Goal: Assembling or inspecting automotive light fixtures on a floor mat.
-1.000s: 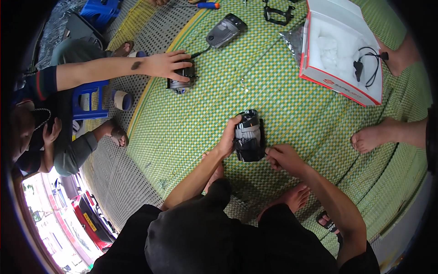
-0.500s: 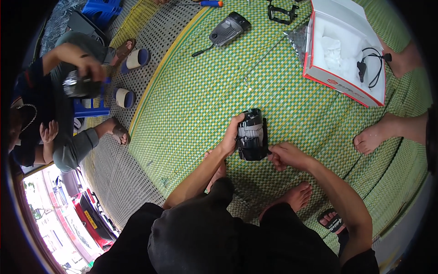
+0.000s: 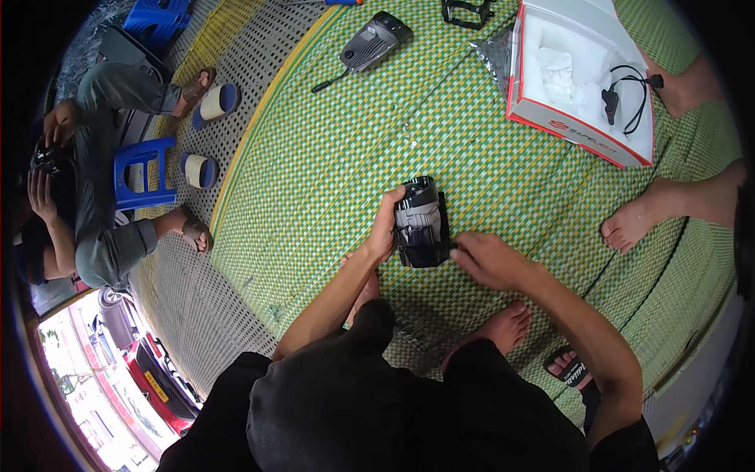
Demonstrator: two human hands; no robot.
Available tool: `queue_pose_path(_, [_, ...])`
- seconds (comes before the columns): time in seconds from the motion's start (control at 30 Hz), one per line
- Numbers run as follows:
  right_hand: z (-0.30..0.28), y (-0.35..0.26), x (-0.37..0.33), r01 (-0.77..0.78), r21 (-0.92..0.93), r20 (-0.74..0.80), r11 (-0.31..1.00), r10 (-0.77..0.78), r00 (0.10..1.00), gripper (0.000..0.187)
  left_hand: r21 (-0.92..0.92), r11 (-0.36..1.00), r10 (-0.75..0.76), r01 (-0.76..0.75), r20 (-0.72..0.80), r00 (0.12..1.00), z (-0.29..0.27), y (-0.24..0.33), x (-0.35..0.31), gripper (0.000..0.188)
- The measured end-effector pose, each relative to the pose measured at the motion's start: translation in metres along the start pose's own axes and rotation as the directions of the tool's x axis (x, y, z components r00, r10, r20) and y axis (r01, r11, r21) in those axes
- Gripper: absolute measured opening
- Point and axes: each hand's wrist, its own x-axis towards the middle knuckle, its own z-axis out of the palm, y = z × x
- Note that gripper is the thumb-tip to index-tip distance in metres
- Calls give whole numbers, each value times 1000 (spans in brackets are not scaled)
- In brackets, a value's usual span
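Left hand (image 3: 383,228) grips a black-and-grey cylindrical device (image 3: 421,224) over a green-checked woven mat (image 3: 519,197); right hand (image 3: 495,261) at its lower-right edge.

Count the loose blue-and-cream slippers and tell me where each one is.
2. The upper slipper lies beside the seated co-worker's farther foot; the lower slipper lies just right of a blue stool. Others may be hidden.

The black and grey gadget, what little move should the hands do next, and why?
Maybe a small, gentle twist with the right hand while the left hand steadies the gadget. I think so because the left holds its side, and the right is curled closed at its lower right corner. Whatever is pinched there is too small to tell.
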Motion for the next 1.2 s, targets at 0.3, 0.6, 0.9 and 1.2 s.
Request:
queue_pose_path(0.3, [7, 5, 3, -389, 399, 227, 830, 321, 919, 34, -2, 1000, -15, 15, -1, 1000, -8, -6, 5, 72])
queue_pose_path(0.6, [0, 9, -3, -131, 52, 159, 990, 122, 980, 34, -10, 999, 45, -45, -14, 999, -1, -2, -1, 44])
queue_pose_path(0.9, [-1, 7, 0, -495, 344, 348, 798, 382, 856, 35, -67, 998, 1, 0, 12, 1000, 0, 1, -3, 51])
queue_pose_path(1.2, [-7, 12, -2, 82, 118, 12, 990, -84, 996, 27, -96, 995, -34, 39, 51, 998, 0, 4, -5, 55])
